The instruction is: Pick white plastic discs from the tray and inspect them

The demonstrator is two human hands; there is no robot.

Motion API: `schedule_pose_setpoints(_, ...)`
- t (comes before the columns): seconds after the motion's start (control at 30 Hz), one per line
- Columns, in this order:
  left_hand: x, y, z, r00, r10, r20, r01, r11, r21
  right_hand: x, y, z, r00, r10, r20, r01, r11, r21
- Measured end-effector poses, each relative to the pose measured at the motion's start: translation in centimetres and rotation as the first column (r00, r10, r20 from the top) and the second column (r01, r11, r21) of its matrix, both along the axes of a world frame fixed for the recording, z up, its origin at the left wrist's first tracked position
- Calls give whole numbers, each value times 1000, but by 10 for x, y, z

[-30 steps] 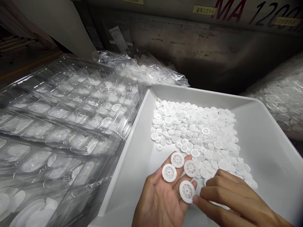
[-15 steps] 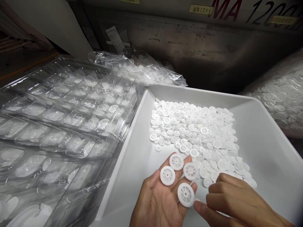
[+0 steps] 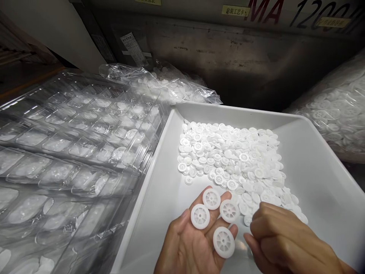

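Note:
My left hand (image 3: pixel 186 241) is palm up over the near part of the grey-white bin (image 3: pixel 151 201), fingers extended. Several round white plastic wheels with spokes lie across its fingers: one wheel (image 3: pixel 211 199) near the fingertips, another (image 3: pixel 200 216) by the index finger, a third (image 3: pixel 229 211) further right, and the lowest (image 3: pixel 224 242) nearest my right hand. Just to the right, my right hand (image 3: pixel 281 238) has its fingers curled; whatever they may hold is hidden. Beyond both hands spreads a pile of the same small wheels (image 3: pixel 228 152) on the bin floor.
Clear plastic compartment trays (image 3: pixel 71 142) with white parts are stacked along the bin's left side. Behind them lies a clear bag (image 3: pixel 176 89) of white pieces. A large bag of white wheels (image 3: pixel 339 110) bulges at the right. A dark machine panel (image 3: pixel 205 49) stands behind.
My right hand has drawn slightly away from the lowest wheel, with its fingers more curled. The left hand and its wheels stay nearly the same. The whole view has shifted a little.

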State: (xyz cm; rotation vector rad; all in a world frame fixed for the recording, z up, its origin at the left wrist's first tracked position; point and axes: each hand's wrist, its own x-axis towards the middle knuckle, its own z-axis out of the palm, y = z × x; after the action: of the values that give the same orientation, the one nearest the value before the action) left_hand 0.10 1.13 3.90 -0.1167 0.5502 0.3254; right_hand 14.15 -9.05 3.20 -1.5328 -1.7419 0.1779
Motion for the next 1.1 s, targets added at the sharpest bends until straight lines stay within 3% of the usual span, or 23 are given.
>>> schedule_pose_setpoints(0.1,0,0,-1,1000,1,-26,-1,1000,-3,12,1,2,996,44,-72,-51,994,-96)
schedule_pose_setpoints(0.4,4,-1,1,999,-1,-53,2,1000,24,15,4,-3,953,-88,-289,20,973,-230)
schedule_pose_setpoints(0.67,5,2,6,995,-18,-100,19,1000,12,15,4,3,827,-247,-505,39,921,-387)
schedule_pose_setpoints(0.83,6,1,10,992,-20,-127,22,1000,11,16,5,3,707,-334,-624,9,886,-464)
schedule_pose_setpoints(0.97,3,-3,4,991,37,-127,-24,994,102,19,10,4,596,-427,-680,55,866,-497)
schedule_pose_setpoints(1.03,3,-6,-4,983,113,-142,-86,979,185,16,15,6,471,-505,-723,148,854,-499)
schedule_pose_setpoints(1.1,5,-12,-10,965,183,-188,-106,927,359,5,23,10,260,-543,-798,235,837,-493)
